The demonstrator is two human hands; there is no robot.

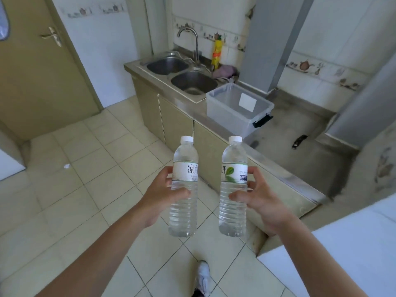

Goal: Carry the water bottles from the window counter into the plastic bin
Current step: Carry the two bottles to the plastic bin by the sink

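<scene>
Bottles: left hand [160,198] grips one [184,187], right hand [260,202] the other [234,187], fingers partly hidden behind. Bin [227,112] stands open beside the sink [194,83].

Both forearms are bare from the bottom edge of the view up to the wrists, with no sleeve, watch, band or ring showing on either. The left hand [162,189] and the right hand [260,202] are ungloved, nails short and plain. Below the hands, a white lace-up sneaker [203,277] with a dark edge at its heel covers one foot.
</scene>
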